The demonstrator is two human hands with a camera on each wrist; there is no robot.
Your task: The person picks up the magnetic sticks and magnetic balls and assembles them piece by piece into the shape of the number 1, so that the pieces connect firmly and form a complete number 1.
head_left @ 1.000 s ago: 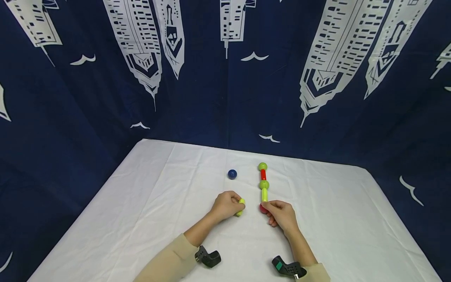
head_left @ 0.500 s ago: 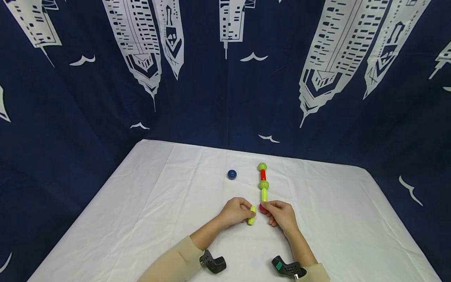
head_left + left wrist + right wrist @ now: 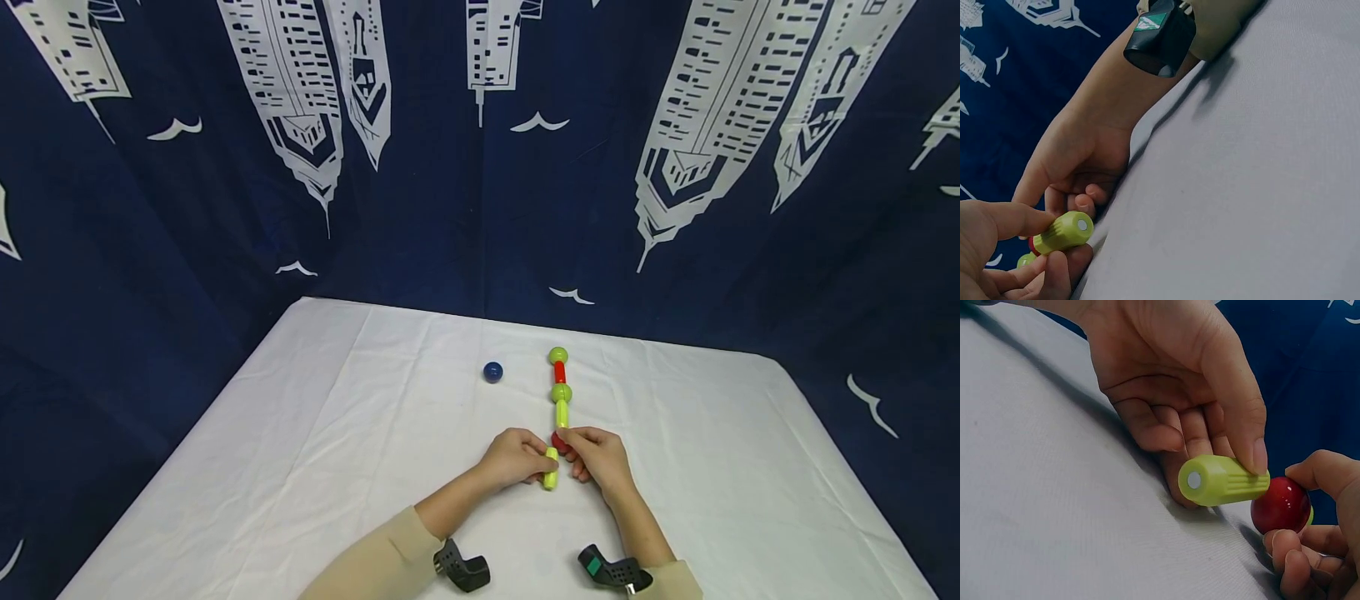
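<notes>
My left hand [image 3: 517,457] pinches a ribbed yellow-green magnetic rod [image 3: 1225,480] between thumb and fingers, with a silver disc visible on its near end. Its far end lies right at a glossy red ball [image 3: 1280,506]; I cannot tell whether they touch. That ball is pinched by my right hand [image 3: 602,461]. From the ball a straight chain runs away across the table: a second yellow-green rod [image 3: 562,413], a green ball [image 3: 561,392], a red rod [image 3: 560,372] and another green ball [image 3: 558,356] at the far end.
A dark blue ball [image 3: 492,372] lies apart, left of the chain. White cloth covers the table [image 3: 360,417]. Behind it hangs a navy curtain [image 3: 450,225] with white building prints. Each wrist wears a black camera mount [image 3: 463,568].
My left hand has moved right and slightly nearer to me, bringing the yellow-green rod to the near side of the red ball. The right hand stays put on that ball.
</notes>
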